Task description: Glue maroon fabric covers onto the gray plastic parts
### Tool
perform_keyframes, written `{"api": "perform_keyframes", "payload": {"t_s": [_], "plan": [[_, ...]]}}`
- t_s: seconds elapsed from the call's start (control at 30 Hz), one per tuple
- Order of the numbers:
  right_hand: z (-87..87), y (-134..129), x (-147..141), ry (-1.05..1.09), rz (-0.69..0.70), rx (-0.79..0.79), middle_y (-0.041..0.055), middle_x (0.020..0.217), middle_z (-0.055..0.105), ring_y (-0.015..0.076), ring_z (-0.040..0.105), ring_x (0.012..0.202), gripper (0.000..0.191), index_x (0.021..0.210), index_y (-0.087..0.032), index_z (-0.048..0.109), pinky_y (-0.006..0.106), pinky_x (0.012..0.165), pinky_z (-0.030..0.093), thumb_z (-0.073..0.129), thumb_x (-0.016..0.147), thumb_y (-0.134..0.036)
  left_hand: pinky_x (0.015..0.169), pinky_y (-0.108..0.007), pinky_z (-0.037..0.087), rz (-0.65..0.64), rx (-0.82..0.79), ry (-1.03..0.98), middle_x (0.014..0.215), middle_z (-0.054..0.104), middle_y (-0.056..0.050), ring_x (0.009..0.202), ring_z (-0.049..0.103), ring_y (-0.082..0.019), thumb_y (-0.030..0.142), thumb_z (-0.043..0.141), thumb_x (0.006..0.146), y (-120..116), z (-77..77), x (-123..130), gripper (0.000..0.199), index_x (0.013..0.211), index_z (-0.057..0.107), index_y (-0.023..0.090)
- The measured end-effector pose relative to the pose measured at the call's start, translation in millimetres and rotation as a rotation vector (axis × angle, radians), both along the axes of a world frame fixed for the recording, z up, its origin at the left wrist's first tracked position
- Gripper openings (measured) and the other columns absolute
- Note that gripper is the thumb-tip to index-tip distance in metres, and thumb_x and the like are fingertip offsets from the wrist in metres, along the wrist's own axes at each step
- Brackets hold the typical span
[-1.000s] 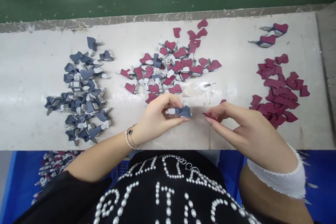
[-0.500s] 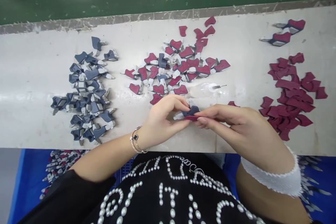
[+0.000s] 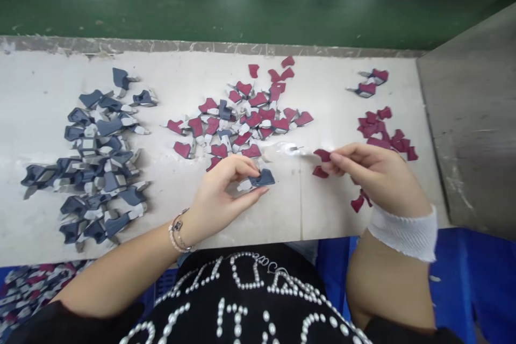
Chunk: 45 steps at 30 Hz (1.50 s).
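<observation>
My left hand pinches a dark blue and white plastic part between thumb and fingers, just above the table's near side. No maroon piece shows on the visible face of that part. Off to the right, my right hand grips a flat maroon piece between thumb and forefinger, apart from the blue part. Just below it, another maroon piece lies close to the fingertips. Beyond both hands is a heap of blue and white parts with maroon faces.
Blue and white parts without maroon form a heap at left. Loose maroon pieces lie at right, partly behind my right hand. A small white puddle with a thin stick is at the middle. A grey panel bounds the table at right.
My hands were together, with a maroon piece against the blue part. Now my right hand has drawn away to the right with a maroon piece. The camera view has shifted right.
</observation>
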State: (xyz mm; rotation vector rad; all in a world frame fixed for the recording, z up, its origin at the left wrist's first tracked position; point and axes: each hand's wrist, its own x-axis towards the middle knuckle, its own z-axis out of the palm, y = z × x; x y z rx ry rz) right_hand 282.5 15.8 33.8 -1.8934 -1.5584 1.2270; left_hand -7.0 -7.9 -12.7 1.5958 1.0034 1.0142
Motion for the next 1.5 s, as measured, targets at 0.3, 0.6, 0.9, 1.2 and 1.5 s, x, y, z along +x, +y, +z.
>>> {"api": "perform_keyframes", "payload": {"t_s": [0.3, 0.6, 0.9, 1.2, 1.5], "plan": [[-17.3, 76.0, 21.3, -0.082, -0.074, 0.035, 0.0104, 0.092, 0.077, 0.0217, 0.072, 0.076, 0.052, 0.132, -0.016, 0.058, 0.036, 0.069, 0.059, 0.059, 0.094, -0.052, 0.079, -0.032, 0.062, 0.011, -0.009, 0.008, 0.103, 0.063, -0.005, 0.093, 0.066, -0.016, 0.02, 0.074, 0.086, 0.0, -5.5, 0.1, 0.021, 0.1, 0.058, 0.021], [-25.2, -6.4, -0.5, -0.267, 0.183, 0.008, 0.0046, 0.086, 0.07, 0.0238, 0.065, 0.08, 0.021, 0.09, -0.022, 0.068, 0.038, 0.073, 0.052, 0.072, 0.078, -0.038, 0.08, -0.032, 0.06, 0.019, 0.015, 0.007, 0.101, 0.063, -0.004, 0.092, 0.065, -0.015, 0.023, 0.073, 0.087, -1.0, -6.1, -0.3, 0.021, 0.1, 0.057, 0.022], [-40.4, -16.5, -5.9, -0.315, 0.183, 0.042, 0.0001, 0.081, 0.065, 0.0155, 0.061, 0.072, 0.02, 0.096, -0.017, 0.065, 0.033, 0.07, 0.051, 0.07, 0.088, -0.035, 0.08, -0.032, 0.061, 0.04, 0.068, -0.004, 0.101, 0.065, -0.005, 0.093, 0.067, -0.016, 0.026, 0.075, 0.085, 0.1, -11.2, 0.8, 0.021, 0.099, 0.059, 0.021], [-34.0, -19.8, -11.1, -0.303, 0.133, 0.057, -0.0011, 0.063, 0.061, 0.0185, 0.056, 0.058, 0.021, 0.072, -0.024, 0.053, 0.031, 0.056, 0.039, 0.065, 0.081, -0.039, 0.078, -0.031, 0.06, 0.021, 0.059, 0.015, 0.101, 0.066, -0.005, 0.091, 0.067, -0.016, 0.027, 0.075, 0.085, -1.0, -6.4, 1.8, 0.022, 0.1, 0.06, 0.021], [-3.2, -34.8, -35.0, -0.149, 0.237, 0.101, -0.0012, 0.07, 0.06, 0.0168, 0.053, 0.061, 0.024, 0.075, -0.025, 0.048, 0.03, 0.058, 0.041, 0.06, 0.09, -0.04, 0.079, -0.031, 0.061, 0.01, 0.092, 0.017, 0.1, 0.066, -0.005, 0.091, 0.067, -0.015, 0.025, 0.076, 0.085, -0.1, -5.1, 2.6, 0.022, 0.1, 0.06, 0.021]]}}
